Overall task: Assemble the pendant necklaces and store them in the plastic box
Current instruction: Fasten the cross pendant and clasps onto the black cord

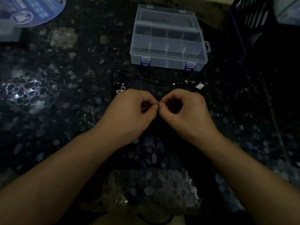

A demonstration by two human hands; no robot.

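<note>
Fingertips of the left hand (129, 109) and right hand (185, 109) are pinched on a tiny silver clasp (158, 104), black cords with shiny pendants (121, 90) are left loose beyond, and nothing seems stored yet in the open clear plastic box (168, 62).

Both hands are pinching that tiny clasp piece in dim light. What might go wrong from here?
1. The small metal piece pinched between the left hand and right hand could slip and vanish against the dark speckled table.
2. The loose black cord lying just beyond the hands could snag and drag.
3. The plastic box is open, so bumping it could tip its lid.
</note>
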